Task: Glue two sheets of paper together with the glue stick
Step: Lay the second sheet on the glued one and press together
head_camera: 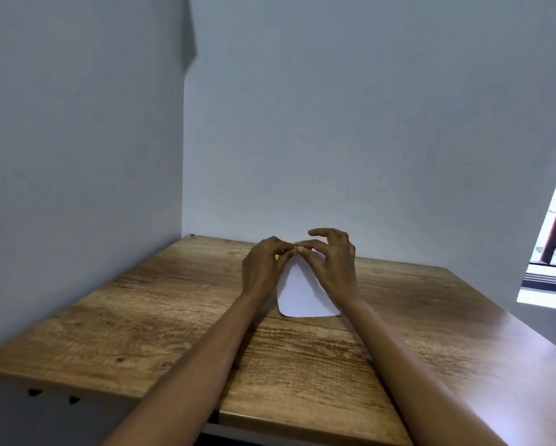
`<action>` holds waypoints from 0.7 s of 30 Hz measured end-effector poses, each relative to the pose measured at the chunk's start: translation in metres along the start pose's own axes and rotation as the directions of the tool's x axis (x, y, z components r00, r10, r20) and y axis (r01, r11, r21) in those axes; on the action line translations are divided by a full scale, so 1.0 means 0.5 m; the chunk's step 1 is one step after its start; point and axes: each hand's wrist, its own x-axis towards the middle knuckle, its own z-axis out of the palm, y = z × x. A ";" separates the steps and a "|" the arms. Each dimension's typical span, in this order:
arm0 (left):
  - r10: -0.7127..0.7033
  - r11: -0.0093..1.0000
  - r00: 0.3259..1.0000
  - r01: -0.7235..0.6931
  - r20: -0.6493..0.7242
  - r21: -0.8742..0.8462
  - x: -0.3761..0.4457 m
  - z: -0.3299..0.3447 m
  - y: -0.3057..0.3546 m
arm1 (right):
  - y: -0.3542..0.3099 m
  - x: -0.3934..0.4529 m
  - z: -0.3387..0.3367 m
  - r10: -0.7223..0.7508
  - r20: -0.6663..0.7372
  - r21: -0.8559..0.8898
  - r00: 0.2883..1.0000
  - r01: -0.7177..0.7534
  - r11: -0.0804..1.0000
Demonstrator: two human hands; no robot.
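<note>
Both hands, left hand [261,268] & right hand [333,265], pinch paper [302,292] far edge; long axis runs away.

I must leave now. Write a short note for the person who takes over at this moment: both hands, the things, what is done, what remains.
Left hand: fingers curled at the far edge of the white paper, with something small and yellow under them, perhaps the glue stick.
Right hand: fingertips pinch the same far edge.
The paper lies on the wooden table, near the wall.
Done: I cannot tell whether one or two sheets lie there, or whether glue is on.
Left: check this, glue, press the sheets together.
</note>
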 end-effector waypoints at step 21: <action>-0.361 0.867 0.932 0.350 0.038 -0.354 0.017 -0.023 -0.013 | 0.064 -0.013 -0.032 0.383 0.193 0.423 0.904 -0.428 0.798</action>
